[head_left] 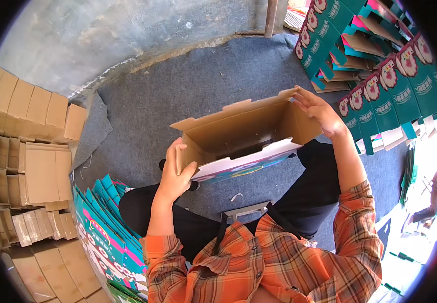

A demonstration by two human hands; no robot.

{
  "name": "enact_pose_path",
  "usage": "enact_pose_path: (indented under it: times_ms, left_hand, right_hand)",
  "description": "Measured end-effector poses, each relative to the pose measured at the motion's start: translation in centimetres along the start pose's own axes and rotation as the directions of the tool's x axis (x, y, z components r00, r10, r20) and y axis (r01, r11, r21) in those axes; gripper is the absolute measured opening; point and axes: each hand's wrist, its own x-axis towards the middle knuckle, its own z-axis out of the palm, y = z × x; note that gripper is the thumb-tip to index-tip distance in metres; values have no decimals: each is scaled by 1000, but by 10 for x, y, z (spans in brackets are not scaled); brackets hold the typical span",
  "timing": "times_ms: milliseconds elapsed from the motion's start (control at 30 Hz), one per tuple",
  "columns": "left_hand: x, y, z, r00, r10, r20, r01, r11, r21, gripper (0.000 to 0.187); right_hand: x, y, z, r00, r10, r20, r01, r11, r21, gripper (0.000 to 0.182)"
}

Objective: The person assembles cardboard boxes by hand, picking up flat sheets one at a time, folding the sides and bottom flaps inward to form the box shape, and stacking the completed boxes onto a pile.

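Note:
Between my two hands is a cardboard box (244,125), unfolded and open at the top, with brown inner walls and a printed white and teal outer side. My left hand (174,169) grips its left end, thumb on the near side and fingers round the end panel. At the far right corner, my right hand (320,112) holds the other end panel, its fingers partly behind the cardboard. The box is held above my lap, tilted so that its inside shows. Its bottom is dark and hard to make out.
To my left are stacked brown cartons (46,174) and a bundle of flat teal printed boxes (108,227). Teal boxes (387,103) with open flaps are piled at the right. Grey carpet (178,91) covers the floor up to the wall (122,30).

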Motion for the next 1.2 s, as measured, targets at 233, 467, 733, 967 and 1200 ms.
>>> enact_pose_path:
  times_ms: [233, 467, 733, 967, 1200]
  left_hand:
    - [0, -13, 6, 980, 85, -178, -86, 996, 3, 56]
    - [1, -4, -11, 994, -80, -73, 74, 993, -88, 50]
    - [1, -13, -34, 972, -78, -220, 8, 953, -302, 41]
    - [1, 5, -43, 861, 73, -503, 158, 902, 402, 44]
    - [3, 62, -8, 971, 237, -3, -153, 636, 757, 47]
  right_hand:
    - [1, -17, 6, 992, 76, 106, -62, 990, -128, 69]
    - [9, -17, 9, 982, 156, 111, -61, 804, -592, 55]
    - [15, -1, -5, 987, 114, 115, 4, 692, -722, 44]
    - [18, 13, -1, 975, 67, 211, 138, 562, -816, 36]
    - [15, -3, 13, 974, 176, 141, 39, 483, -875, 35]
